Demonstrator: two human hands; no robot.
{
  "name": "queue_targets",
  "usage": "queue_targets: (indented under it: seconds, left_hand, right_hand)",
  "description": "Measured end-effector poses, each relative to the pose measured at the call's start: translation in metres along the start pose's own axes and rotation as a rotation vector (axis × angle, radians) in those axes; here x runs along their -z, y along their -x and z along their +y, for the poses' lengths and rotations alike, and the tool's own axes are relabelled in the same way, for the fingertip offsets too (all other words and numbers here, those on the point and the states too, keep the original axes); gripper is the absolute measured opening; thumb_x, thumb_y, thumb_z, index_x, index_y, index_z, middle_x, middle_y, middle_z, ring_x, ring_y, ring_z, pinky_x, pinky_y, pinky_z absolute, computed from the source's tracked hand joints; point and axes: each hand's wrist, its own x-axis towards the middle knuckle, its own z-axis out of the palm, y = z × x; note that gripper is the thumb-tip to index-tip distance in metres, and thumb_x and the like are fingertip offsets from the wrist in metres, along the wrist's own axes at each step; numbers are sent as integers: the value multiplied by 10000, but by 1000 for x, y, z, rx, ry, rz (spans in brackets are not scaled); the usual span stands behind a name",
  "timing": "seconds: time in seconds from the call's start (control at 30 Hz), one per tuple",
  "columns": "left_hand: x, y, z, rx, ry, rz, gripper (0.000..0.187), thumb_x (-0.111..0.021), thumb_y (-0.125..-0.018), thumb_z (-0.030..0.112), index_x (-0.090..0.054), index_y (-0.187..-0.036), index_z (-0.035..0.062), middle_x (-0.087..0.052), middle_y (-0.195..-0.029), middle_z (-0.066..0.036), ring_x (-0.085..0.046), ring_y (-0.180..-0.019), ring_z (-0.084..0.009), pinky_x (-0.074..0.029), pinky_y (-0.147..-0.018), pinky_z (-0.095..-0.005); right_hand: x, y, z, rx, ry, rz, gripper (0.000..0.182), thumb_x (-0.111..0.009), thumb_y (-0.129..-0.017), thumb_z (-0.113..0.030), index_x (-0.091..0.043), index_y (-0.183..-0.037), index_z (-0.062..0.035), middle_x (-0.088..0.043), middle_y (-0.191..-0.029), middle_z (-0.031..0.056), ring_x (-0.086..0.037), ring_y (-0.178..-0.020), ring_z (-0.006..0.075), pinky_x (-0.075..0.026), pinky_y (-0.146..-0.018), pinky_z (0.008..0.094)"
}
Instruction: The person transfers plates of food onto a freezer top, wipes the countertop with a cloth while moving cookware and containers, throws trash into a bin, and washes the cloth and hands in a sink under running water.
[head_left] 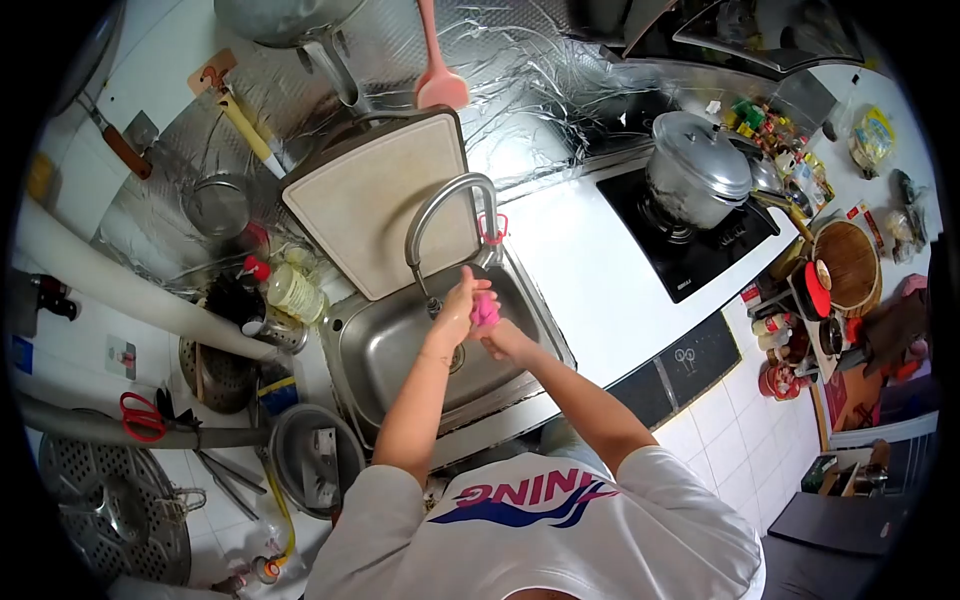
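Note:
Over the steel sink [385, 375], my two hands are close together beneath the curved faucet [428, 215]. A crumpled pink cloth-like item [485, 310] lies between them. My left hand [459, 306] is upright at its left side, with fingers stretched out and the palm against the pink item. From the lower right, my right hand [505, 341] touches the item's underside with its fingers curled round it. Behind the faucet leans a beige cutting board [390, 200]. A small pink-red hook-like item [493, 228] hangs at the faucet's base.
A pot [697, 170] sits on the black stove [680, 235] at the right. Left of the sink stand a red-capped bottle [296, 292] and a strainer [215, 372]. A grey basin [316, 460] is at the lower left; a pink spatula [440, 85] hangs above.

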Motion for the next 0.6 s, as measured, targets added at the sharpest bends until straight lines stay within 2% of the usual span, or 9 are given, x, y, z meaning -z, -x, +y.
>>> queue_targets:
  seconds: [0.07, 0.1, 0.2, 0.27, 0.33, 0.37, 0.4, 0.5, 0.6]
  left_hand:
    - [-2, 19, 5, -36, 125, -146, 675, -384, -885, 607, -498, -1173, 7, -569, -1080, -179, -574, -959, -270, -487, -835, -389]
    - [-6, 29, 5, -63, 247, -295, 757, -346, -868, 655, -481, -1220, -2, -519, -1217, -196, -523, -1119, -294, -443, -949, -397]
    - [-42, 46, 5, -145, 609, -622, 796, -353, -849, 669, -448, -1259, -7, -484, -1276, -152, -397, -1263, -256, -351, -1036, -413]
    - [-58, 42, 13, -159, 626, -765, 747, -409, -855, 622, -388, -1334, 50, -484, -1250, -90, -404, -1218, -200, -341, -1022, -374]
    - [-71, 37, 15, -286, 981, -1044, 581, -548, -862, 495, -485, -1241, 59, -563, -955, -26, -528, -950, -127, -408, -845, -283]
    - [-74, 29, 25, -235, 964, -1331, 469, -599, -872, 359, -496, -1227, 70, -473, -700, 33, -469, -655, -64, -388, -653, -240]
    - [-73, 33, 39, -186, 857, -1355, 316, -522, -907, 370, -570, -1028, 82, -501, -625, 22, -436, -516, -55, -370, -558, -216]
    - [-69, 59, 80, -48, 492, -956, 273, -459, -965, 294, -508, -832, 61, -322, -409, 62, -288, -332, -36, -307, -395, -190]
    - [-69, 60, 83, 35, 103, -671, 269, -433, -973, 299, -481, -839, 71, -267, -407, 72, -261, -315, -38, -302, -368, -215]
  right_hand:
    - [14, 22, -33, -260, -810, -530, 412, -559, -827, -344, -362, -515, -160, -336, -454, -33, -255, -352, 114, -229, -397, 283]
    - [14, 40, -57, -264, -1008, -603, 439, -542, -848, -305, -294, -507, -182, -293, -436, -34, -236, -360, 106, -222, -431, 268]
    - [-8, 59, -82, -78, -1488, -809, 384, -541, -846, -265, -340, -535, -166, -320, -448, -37, -277, -372, 92, -265, -482, 250]
    - [-23, 72, -100, -17, -1720, -736, 367, -548, -841, -259, -359, -543, -159, -318, -448, -38, -288, -375, 91, -269, -477, 255]
    - [-26, 83, -112, 50, -1957, -652, 350, -555, -836, -252, -377, -552, -152, -316, -448, -40, -299, -378, 90, -272, -472, 260]
    - [-25, 88, -116, 87, -1874, -662, 301, -521, -852, -210, -389, -589, -149, -330, -462, -45, -299, -381, 77, -281, -496, 251]
    - [-24, 94, -121, 114, -1789, -674, 258, -488, -868, -167, -401, -626, -147, -344, -476, -50, -299, -384, 65, -291, -519, 241]
    - [-12, 97, -132, 15, -1571, -657, 321, -540, -837, -128, -373, -566, -162, -335, -477, -55, -293, -382, 73, -275, -479, 249]
    - [-7, 86, -111, -89, -1425, -576, 333, -560, -814, -117, -347, -564, -167, -316, -482, -58, -259, -364, 71, -231, -425, 229]
